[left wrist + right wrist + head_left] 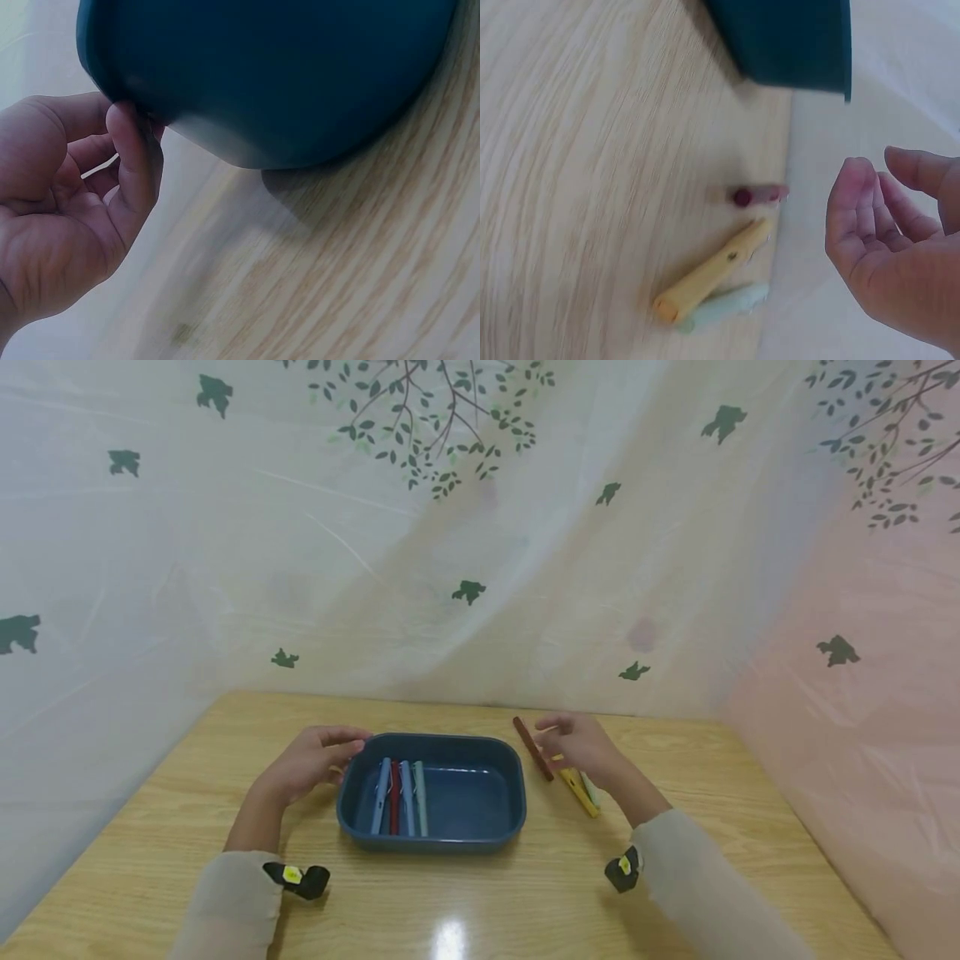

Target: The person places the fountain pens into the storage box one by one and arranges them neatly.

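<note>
A dark blue rectangular tray (pixel 431 843) sits on the table with several pens inside, lined up at its left: light blue pens (pixel 382 797), a red pen (pixel 394 797) and a pale green pen (pixel 421 799). My left hand (pixel 311 764) pinches the tray's rim at the far left corner, thumb and fingertips right on the edge in the left wrist view. Over the loose pens at the tray's right, my right hand (pixel 581 745) hovers with relaxed, slightly bent fingers and nothing in them. Below it lie a brownish-red pen (pixel 533 749), a yellow pen (pixel 580 795) and another pale green pen (pixel 724 307).
The wooden table (pixel 420 902) runs back to a pale curtain (pixel 360 635) printed with leaves and birds, which also hangs along both sides. A black wrist camera (pixel 300 878) is strapped to the left sleeve, another camera (pixel 623 870) to the right.
</note>
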`<state>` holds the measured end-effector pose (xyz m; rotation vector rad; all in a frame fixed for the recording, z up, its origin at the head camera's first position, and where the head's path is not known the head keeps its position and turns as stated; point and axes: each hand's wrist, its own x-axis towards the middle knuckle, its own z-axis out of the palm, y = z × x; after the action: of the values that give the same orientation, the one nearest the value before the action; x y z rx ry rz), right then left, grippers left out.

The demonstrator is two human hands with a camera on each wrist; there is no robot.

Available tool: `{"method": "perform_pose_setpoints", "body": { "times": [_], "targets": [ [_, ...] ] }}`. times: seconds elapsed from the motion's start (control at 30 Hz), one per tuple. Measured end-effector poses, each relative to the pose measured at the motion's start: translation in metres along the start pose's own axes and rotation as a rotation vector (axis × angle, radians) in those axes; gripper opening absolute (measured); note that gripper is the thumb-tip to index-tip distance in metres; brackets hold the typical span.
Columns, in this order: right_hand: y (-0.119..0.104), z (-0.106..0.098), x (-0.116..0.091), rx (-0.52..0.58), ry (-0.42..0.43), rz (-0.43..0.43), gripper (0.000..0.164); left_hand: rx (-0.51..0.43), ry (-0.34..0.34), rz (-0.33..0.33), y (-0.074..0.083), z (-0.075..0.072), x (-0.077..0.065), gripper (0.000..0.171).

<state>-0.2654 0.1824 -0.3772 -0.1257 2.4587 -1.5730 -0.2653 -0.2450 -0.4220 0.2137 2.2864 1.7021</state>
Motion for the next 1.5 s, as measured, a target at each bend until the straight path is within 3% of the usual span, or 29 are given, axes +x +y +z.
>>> {"method": "perform_pose_setpoints", "body": {
  "times": [0.23, 0.6, 1.27, 1.5],
  "targets": [
    [0.015, -0.018, -0.001, -0.084, 0.019, -0.042, 0.037, 0.002, -0.008, 0.009, -0.001, -0.001, 0.001, 0.040],
    [0.037, -0.034, -0.005, -0.169, 0.069, -0.005, 0.033, 0.021, -0.001, 0.008, -0.001, -0.002, 0.001, 0.040],
    [0.057, -0.038, -0.012, -0.273, 0.128, 0.089, 0.032, -0.004, -0.017, 0.021, 0.001, -0.003, 0.002, 0.041],
    [0.060, -0.033, -0.013, -0.323, 0.142, 0.059, 0.031, -0.014, -0.020, 0.021, 0.002, -0.003, 0.001, 0.040]
  ]
}}
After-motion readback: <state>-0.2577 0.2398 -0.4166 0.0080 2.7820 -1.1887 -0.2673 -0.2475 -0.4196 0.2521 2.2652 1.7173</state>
